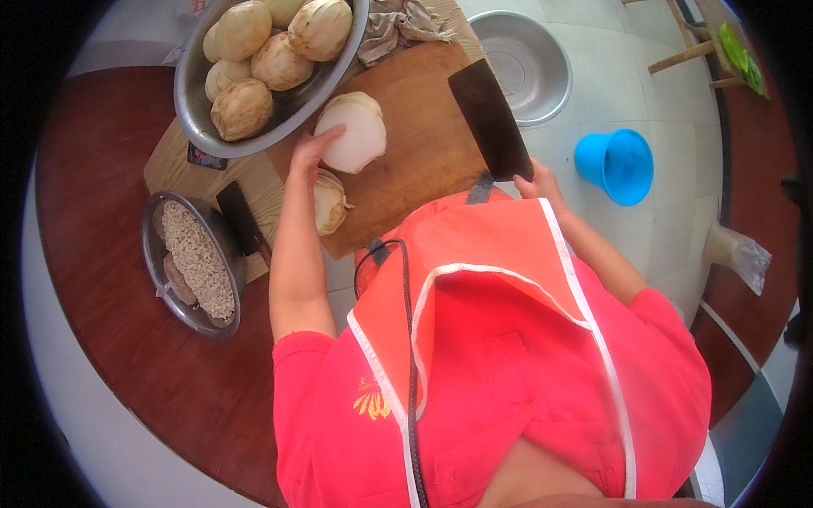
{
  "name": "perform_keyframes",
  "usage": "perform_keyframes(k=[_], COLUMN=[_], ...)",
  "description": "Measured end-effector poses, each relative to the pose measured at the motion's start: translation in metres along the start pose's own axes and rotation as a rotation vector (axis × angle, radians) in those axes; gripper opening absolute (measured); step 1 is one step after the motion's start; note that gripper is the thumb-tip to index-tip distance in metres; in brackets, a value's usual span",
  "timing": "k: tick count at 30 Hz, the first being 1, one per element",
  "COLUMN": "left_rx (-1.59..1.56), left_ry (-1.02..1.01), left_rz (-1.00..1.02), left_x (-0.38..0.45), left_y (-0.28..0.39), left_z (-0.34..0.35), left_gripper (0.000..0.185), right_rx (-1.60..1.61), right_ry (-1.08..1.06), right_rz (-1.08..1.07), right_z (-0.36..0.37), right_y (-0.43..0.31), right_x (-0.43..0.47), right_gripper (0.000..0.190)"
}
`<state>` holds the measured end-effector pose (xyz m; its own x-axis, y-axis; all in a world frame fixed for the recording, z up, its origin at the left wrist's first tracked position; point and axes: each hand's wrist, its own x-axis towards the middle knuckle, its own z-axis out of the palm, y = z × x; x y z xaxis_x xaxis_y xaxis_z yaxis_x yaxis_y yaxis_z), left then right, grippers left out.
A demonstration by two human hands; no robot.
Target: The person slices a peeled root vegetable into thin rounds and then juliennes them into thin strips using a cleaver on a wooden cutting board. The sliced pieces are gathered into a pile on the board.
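Note:
My left hand (315,149) holds a cut piece of a pale root vegetable (356,136), its white cut face up, over the wooden cutting board (419,95). Another piece of the vegetable (329,203) lies on the board just below that hand, partly hidden by my forearm. At the right edge of the board, my right hand (540,184) grips a dark, broad-bladed cleaver (492,120) near its lower end; the handle is hidden.
Whole peeled vegetables (241,109) fill a metal basin (190,120) at upper left. Lower left are a bowl of chopped pieces (200,260), a second cleaver (240,216) and a phone (206,157). A crumpled cloth (397,28), metal basin (527,70) and blue bucket (613,166) are beyond.

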<state>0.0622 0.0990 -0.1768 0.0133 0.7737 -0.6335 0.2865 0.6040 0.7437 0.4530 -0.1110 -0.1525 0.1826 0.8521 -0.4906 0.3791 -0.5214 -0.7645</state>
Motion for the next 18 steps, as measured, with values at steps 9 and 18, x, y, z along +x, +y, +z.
perform_keyframes(k=[9,18], left_rx=[0.058,0.803], left_ry=[0.003,0.404], left_rz=[0.119,1.13], left_x=[-0.005,-0.058], left_y=[0.001,0.008], left_z=[0.025,0.076], left_gripper=[0.065,0.05], right_rx=[-0.015,-0.051], right_ry=[-0.005,-0.023], right_rz=[-0.011,-0.052], right_z=[0.0,-0.002], right_y=[0.005,0.007], right_x=[0.004,0.005], right_gripper=[0.03,0.034])
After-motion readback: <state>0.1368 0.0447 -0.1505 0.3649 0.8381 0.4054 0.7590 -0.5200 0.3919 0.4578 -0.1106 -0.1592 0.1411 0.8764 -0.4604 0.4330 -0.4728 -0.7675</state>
